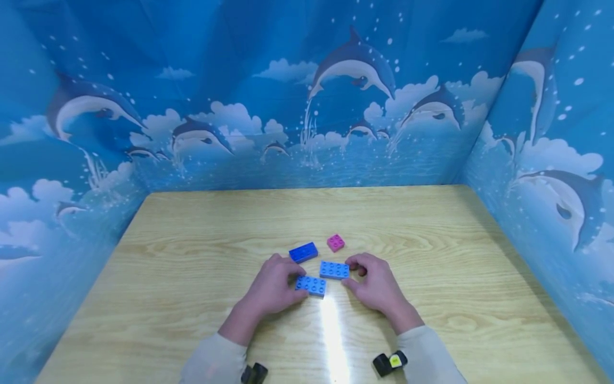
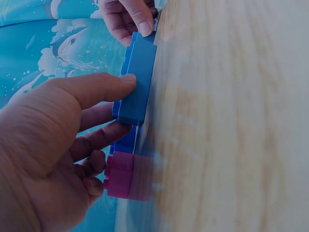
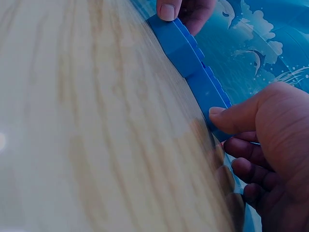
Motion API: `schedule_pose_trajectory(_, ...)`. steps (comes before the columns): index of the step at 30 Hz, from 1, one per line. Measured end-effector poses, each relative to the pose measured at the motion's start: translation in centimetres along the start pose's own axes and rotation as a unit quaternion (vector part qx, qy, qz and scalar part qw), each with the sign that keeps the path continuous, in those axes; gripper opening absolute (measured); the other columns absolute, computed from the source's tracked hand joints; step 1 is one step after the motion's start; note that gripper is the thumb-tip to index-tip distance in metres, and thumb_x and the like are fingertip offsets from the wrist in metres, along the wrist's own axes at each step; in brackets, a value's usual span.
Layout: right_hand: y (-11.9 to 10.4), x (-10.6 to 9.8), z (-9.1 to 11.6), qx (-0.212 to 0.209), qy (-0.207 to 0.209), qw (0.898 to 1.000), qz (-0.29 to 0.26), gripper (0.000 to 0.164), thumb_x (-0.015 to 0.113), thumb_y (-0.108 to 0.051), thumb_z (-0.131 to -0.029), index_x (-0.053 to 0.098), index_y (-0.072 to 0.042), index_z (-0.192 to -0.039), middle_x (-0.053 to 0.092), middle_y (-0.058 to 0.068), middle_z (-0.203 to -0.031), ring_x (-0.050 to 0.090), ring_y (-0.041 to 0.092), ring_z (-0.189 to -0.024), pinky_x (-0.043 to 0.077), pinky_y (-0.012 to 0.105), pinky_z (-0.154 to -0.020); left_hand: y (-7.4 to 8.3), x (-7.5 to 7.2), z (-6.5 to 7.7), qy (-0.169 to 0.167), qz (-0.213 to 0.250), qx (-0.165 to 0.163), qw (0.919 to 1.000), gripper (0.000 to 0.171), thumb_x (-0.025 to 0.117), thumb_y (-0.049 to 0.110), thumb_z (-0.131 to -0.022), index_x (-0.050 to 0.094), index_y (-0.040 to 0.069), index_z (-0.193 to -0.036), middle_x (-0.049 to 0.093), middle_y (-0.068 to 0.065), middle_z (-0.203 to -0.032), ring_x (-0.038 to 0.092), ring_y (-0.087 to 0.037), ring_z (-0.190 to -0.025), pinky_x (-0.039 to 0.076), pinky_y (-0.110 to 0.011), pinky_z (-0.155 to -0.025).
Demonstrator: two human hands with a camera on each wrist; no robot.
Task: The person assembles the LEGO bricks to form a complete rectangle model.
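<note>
The left hand (image 1: 274, 284) pinches the near block (image 1: 314, 286) by its left end. The right hand (image 1: 375, 281) pinches the next block (image 1: 334, 270), right end.

Your head view was bright, white glare (image 1: 333, 336) streaking the near desk (image 1: 408, 229); your two wrist views were dim and softly blurred.

Booth-like nook: dolphin-print sheeting (image 1: 268, 37) enclosing wood-grain table (image 1: 201, 226).
</note>
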State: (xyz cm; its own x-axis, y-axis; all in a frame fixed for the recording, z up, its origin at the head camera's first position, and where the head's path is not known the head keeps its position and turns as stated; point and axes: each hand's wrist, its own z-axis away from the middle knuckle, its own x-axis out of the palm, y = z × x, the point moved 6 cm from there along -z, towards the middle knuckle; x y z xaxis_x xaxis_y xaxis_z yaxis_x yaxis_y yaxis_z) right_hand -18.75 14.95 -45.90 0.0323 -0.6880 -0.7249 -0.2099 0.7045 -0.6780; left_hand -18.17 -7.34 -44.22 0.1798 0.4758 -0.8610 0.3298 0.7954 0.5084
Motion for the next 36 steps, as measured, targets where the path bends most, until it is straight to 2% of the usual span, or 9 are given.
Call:
schedule_pose_trajectory(9, 0.4, -0.28, -0.14, 0.004, -0.008, 1.0, -0.014, 0.036, 0.087, -0.011, -0.077, 0.071, -0.011, -0.109, 0.065, -0.002, -0.097, 0.057, 0.016, -0.086, 0.05, 0.035, -0.078, -0.19, -0.36, 0.0, 0.022, 0.008, 0.002, 0.9997, 0.039, 0.086, 0.027, -0.072, 0.076, 0.012, -0.107, 0.068, 0.004, -0.099, 0.052, -0.014, -0.093, 0.046, -0.035, -0.084)
schedule_pose_trajectory(21, 0.7, -0.61, -0.11, 0.026, -0.019, 0.999, -0.022, 0.035, 0.086, -0.012, -0.077, 0.071, -0.013, -0.109, 0.064, -0.005, -0.098, 0.056, 0.016, -0.087, 0.05, 0.035, -0.079, -0.54, -0.39, -0.08, 0.027, -0.006, -0.009, 0.9996, 0.04, 0.087, 0.03, -0.073, 0.076, 0.014, -0.108, 0.068, 0.004, -0.101, 0.052, -0.015, -0.094, 0.046, -0.036, -0.087)
schedule_pose_trajectory(30, 0.75, -0.5, 0.09, 0.015, -0.031, 0.999, -0.024, 0.034, 0.086, -0.011, -0.077, 0.071, -0.016, -0.107, 0.063, -0.007, -0.097, 0.056, 0.014, -0.086, 0.05, 0.035, -0.079, -0.51, -0.53, -0.04, 0.043, -0.008, -0.001, 0.999, 0.038, 0.087, 0.03, -0.074, 0.076, 0.013, -0.106, 0.068, 0.004, -0.098, 0.051, -0.014, -0.091, 0.046, -0.035, -0.085)
schedule_pose_trajectory(36, 0.65, -0.47, 0.24, 0.006, -0.034, 0.999, -0.028, 0.034, 0.086, -0.01, -0.077, 0.071, -0.015, -0.106, 0.063, -0.008, -0.096, 0.057, 0.014, -0.087, 0.051, 0.036, -0.08, -0.49, -0.43, -0.12, 0.042, -0.005, -0.004, 0.9991, 0.038, 0.086, 0.03, -0.074, 0.076, 0.013, -0.106, 0.068, 0.004, -0.099, 0.052, -0.014, -0.092, 0.046, -0.035, -0.085)
